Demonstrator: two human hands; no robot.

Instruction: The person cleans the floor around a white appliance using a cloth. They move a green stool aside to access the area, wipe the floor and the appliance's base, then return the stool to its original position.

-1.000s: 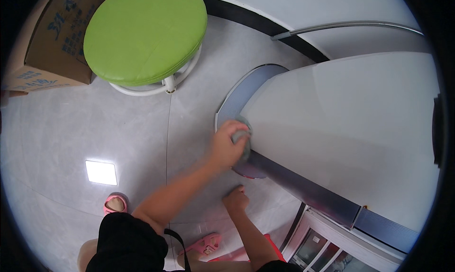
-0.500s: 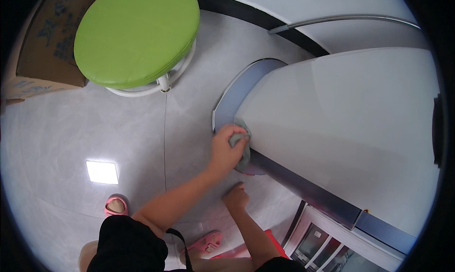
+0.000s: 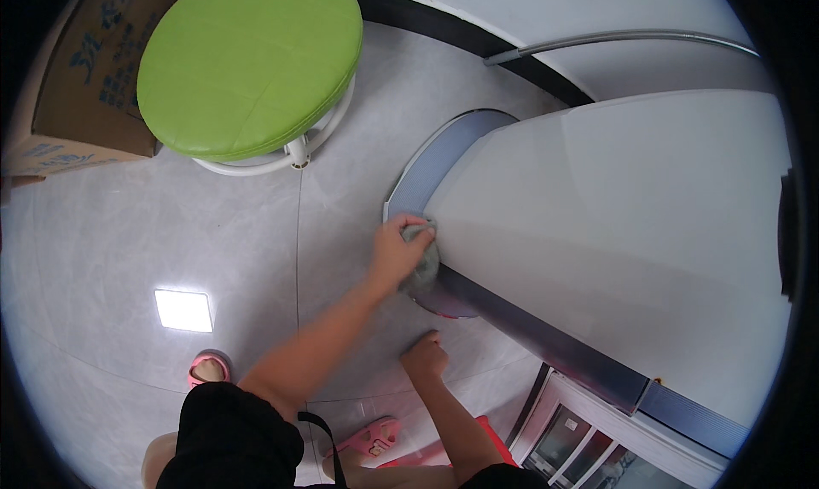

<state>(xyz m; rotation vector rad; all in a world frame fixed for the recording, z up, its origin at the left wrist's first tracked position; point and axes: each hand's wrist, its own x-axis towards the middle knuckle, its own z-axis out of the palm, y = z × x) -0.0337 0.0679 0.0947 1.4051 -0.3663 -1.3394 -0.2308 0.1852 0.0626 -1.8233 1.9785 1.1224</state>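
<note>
My left hand (image 3: pixel 397 252) pinches a crumpled grey-green cloth (image 3: pixel 422 267). The cloth lies against the lower left end of a large white appliance body (image 3: pixel 606 199), where it meets a curved blue-grey base (image 3: pixel 432 158). Part of the cloth is hidden under my fingers. Lower down and slightly to the right, my right hand (image 3: pixel 425 358) is closed with its fingers curled, apart from the cloth and the appliance. Nothing shows in it. A dark glossy strip (image 3: pixel 546 331) runs along the appliance's near edge.
A green round stool (image 3: pixel 249 67) with a white ring frame stands at upper left, beside a cardboard box (image 3: pixel 94 80). A metal hose (image 3: pixel 631 35) comes from the wall above the appliance. Pink sandals (image 3: pixel 375 436) on my feet and a white-framed cabinet (image 3: pixel 580 434) are below.
My left hand has shifted slightly left with the cloth, along the appliance's lower end. My right hand stays in place.
</note>
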